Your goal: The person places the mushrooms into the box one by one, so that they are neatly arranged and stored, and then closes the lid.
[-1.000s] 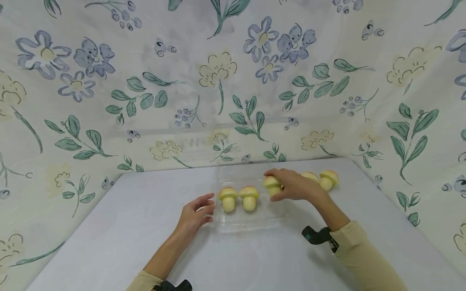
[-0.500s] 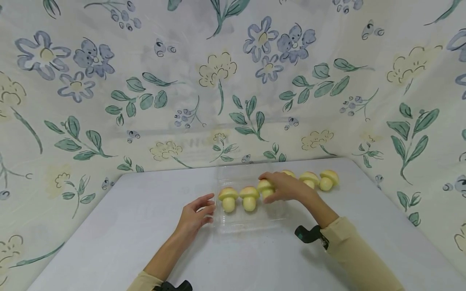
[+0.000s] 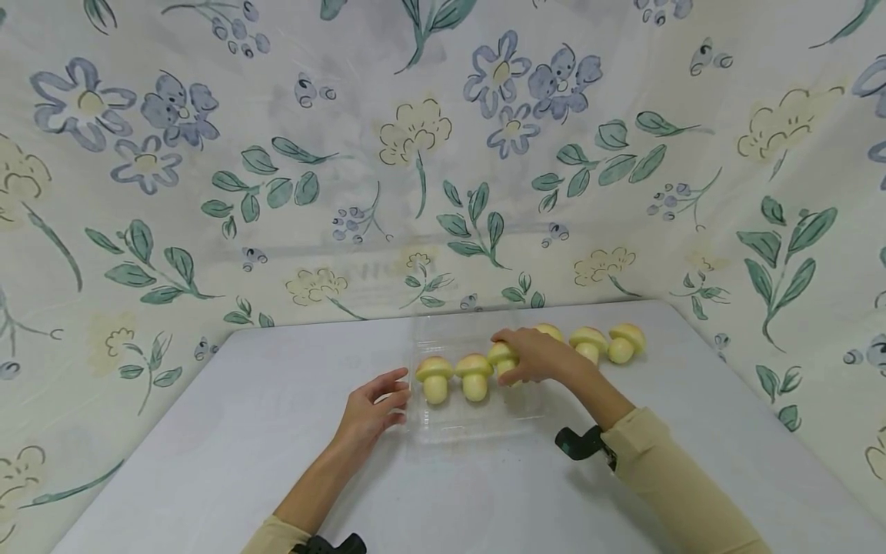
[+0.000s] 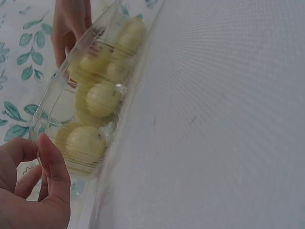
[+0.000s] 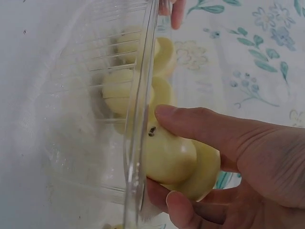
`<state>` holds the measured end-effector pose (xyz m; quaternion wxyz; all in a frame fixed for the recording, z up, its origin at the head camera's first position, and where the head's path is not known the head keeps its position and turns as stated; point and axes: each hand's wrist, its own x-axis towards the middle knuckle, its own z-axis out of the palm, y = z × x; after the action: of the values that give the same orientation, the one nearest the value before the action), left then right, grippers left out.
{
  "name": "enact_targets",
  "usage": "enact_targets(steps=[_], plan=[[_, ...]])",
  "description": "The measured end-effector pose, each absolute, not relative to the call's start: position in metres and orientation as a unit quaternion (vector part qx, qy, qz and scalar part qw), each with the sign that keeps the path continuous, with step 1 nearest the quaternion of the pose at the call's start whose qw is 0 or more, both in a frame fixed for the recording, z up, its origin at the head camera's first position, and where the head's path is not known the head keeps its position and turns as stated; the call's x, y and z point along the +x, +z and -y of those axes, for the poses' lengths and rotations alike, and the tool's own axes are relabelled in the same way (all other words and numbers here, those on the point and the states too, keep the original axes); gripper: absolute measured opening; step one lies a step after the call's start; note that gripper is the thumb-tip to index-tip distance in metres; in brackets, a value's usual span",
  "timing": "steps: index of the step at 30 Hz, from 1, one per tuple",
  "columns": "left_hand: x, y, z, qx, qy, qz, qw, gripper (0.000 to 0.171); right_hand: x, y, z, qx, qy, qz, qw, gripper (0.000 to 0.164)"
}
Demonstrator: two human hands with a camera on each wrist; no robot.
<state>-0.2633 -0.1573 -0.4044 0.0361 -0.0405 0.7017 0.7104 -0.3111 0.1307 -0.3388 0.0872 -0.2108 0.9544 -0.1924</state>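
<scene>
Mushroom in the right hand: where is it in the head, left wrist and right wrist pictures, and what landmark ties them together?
Head: the held mushroom is slightly right of centre, below mid-height, partly covered by the right hand.
Left wrist: the held mushroom is at upper left, blurry.
Right wrist: the held mushroom is a little right of and below centre.
Shared landmark: the clear container.

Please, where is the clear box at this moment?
In the head view, the clear box sits just below the picture's centre, with the left hand at its left edge and the right hand holding a mushroom over its right side.
</scene>
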Motion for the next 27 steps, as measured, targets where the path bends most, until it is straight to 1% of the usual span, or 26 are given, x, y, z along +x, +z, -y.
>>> enact_targets(steps=[9,15,22,27], plan=[[-0.2623,-0.4051,0.1576,-0.043,0.711,-0.701,0.035,0.047,-0.3112,-0.3408,-0.1273,-0.193,-0.209,-0.953,0.103,0.070],[-0.2624,-0.4043,0.1574,-0.046,0.709,-0.703,0.034,0.046,-0.3107,-0.3400,-0.1265,-0.195,-0.209,-0.953,0.101,0.067],[-0.2628,-0.4046,0.1569,-0.044,0.714,-0.698,0.036,0.046,-0.3094,-0.3404,-0.1273,-0.188,-0.220,-0.952,0.101,0.068],[-0.2630,-0.4043,0.1571,-0.042,0.715,-0.697,0.034,0.046,-0.3071,-0.3394,-0.1281,-0.187,-0.211,-0.955,0.086,0.067]])
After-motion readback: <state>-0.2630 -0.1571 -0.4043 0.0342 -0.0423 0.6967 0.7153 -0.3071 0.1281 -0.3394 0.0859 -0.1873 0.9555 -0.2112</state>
